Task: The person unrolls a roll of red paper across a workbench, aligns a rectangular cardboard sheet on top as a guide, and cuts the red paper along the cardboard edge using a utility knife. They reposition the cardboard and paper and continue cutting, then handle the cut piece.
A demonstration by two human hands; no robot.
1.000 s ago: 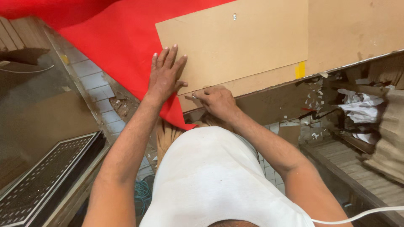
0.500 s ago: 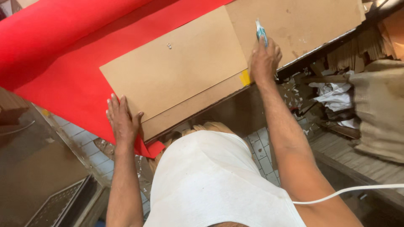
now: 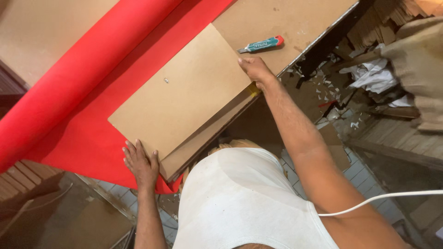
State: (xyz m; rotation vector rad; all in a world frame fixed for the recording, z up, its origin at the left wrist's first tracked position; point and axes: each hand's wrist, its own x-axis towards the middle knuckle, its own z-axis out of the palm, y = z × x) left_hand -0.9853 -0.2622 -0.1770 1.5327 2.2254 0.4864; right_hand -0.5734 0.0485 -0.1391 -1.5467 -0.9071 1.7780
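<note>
Left hand [image 3: 140, 163] lies flat, fingers spread wide, palm down on the near left corner of the brown board [image 3: 184, 99]; right hand [image 3: 253, 70] sits on the board's far right corner, fingers curled over the edge, gripping nothing else; so the board is pinned at both ends. The board lies on a second, similar sheet [image 3: 207, 133] whose edge peeks out below it along the near side; both rest on the red sheet [image 3: 87, 133], which unrolls from a thick red roll [image 3: 69, 83] at the left. Just beyond the right hand a teal utility knife [image 3: 260, 44] lies on the tabletop [image 3: 295, 18], close to the fingers but not touching them.

It reads as squaring the board over the sheet beneath; to do that well, I'd say keep the left palm pressing as the pivot, nudge with the right fingertips only, bring the near edges flush, and mind the red sheet does not wrinkle underneath; paper scraps [image 3: 369, 74] litter the floor at right.
</note>
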